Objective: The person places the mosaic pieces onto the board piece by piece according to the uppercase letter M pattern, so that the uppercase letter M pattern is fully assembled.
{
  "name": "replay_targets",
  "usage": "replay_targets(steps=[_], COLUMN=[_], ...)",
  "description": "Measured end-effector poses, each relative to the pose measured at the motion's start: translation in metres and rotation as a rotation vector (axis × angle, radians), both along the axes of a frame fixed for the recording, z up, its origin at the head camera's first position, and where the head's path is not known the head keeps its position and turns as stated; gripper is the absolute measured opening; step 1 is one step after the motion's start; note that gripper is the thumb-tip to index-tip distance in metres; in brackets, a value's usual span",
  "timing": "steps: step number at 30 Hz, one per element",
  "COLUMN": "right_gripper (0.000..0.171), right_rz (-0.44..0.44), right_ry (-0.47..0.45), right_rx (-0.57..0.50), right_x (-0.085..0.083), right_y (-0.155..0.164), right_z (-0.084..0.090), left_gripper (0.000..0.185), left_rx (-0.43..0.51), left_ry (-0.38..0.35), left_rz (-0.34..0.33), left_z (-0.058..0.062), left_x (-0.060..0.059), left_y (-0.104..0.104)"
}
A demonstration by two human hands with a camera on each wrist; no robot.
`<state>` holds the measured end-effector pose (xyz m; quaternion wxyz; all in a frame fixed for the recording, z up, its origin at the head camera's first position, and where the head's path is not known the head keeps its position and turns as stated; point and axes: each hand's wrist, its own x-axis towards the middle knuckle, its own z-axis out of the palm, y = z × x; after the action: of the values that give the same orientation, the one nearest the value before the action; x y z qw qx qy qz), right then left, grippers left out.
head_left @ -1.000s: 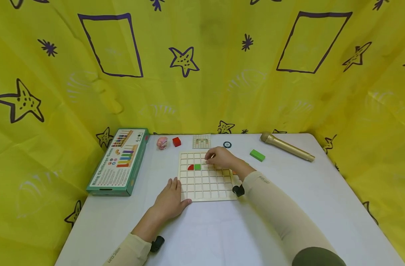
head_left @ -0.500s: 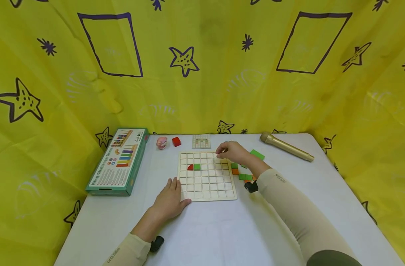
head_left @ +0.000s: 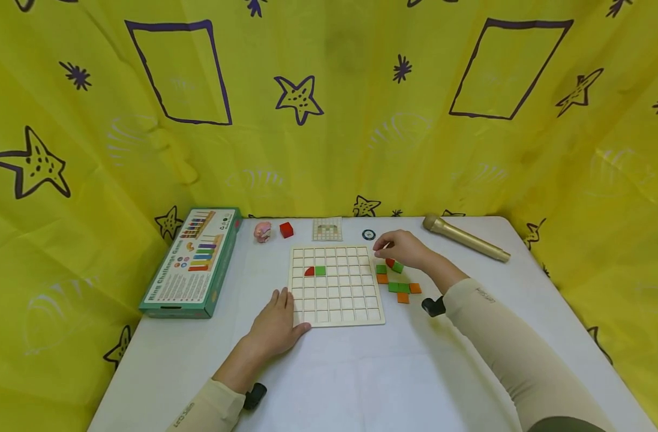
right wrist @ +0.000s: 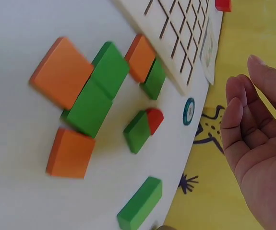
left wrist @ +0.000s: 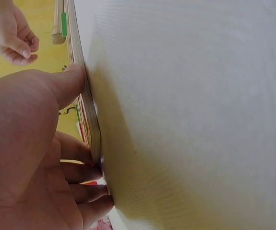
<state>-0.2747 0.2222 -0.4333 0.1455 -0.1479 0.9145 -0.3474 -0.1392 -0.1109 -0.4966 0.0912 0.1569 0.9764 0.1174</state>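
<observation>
Loosely curled and holding nothing, the right hand (head_left: pixel 406 249) hovers just right of the far right corner of the wooden grid board (head_left: pixel 335 287), over a small scatter of tiles; the right wrist view shows its palm (right wrist: pixel 260 139) bare, fingers bent but relaxed. Directly under it lie a small green tile (head_left: pixel 397 267) and a red quarter-round tile (right wrist: pixel 154 120), touching each other. Slightly nearer, more flat tiles sit in a cluster: two green squares (right wrist: pixel 99 93) side by side with an orange tile (right wrist: pixel 61 72) against them, another orange one (right wrist: pixel 70 152) just apart, and an orange-and-green pair (right wrist: pixel 146 64) tucked against the board's right edge.

Across the board, the left hand (head_left: pixel 277 324) lies flat on the white table (head_left: pixel 361 378) at the near left corner, fingers straight, thumb and fingertips pressing against the board's edge (left wrist: pixel 87 115). Two tiles already sit in the grid, a red quarter-round (head_left: pixel 309 272) next to a green square (head_left: pixel 320 271), in the left part of the third row from the far edge.

Beyond the board are a pattern card (head_left: pixel 327 229), a red cube (head_left: pixel 287 229), a pink lump (head_left: pixel 263 231) and a small round disc (head_left: pixel 368 234). A gold microphone (head_left: pixel 465 238) lies at the far right, a green game box (head_left: pixel 195 260) on the left. A longer green block (right wrist: pixel 140 203) rests beyond the right hand.
</observation>
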Motion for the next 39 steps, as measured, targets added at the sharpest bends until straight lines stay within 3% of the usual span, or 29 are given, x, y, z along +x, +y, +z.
replay_targets(steps=[15, 28, 39], right_gripper=[0.021, 0.020, 0.018], right_rz=[-0.074, -0.090, -0.119], right_ry=[0.007, 0.005, -0.030], right_rx=[0.002, 0.010, 0.019], right_x=[0.012, 0.029, 0.039], right_y=[0.046, 0.083, 0.096], right_z=[-0.011, -0.031, -0.042], left_gripper=[0.088, 0.088, 0.088], left_rx=[-0.003, -0.010, -0.003], left_ry=[0.001, -0.003, 0.001], left_rz=[-0.001, -0.008, -0.009], left_z=[-0.001, 0.001, -0.001], left_x=[0.000, -0.001, -0.001], left_y=[0.000, 0.000, 0.000])
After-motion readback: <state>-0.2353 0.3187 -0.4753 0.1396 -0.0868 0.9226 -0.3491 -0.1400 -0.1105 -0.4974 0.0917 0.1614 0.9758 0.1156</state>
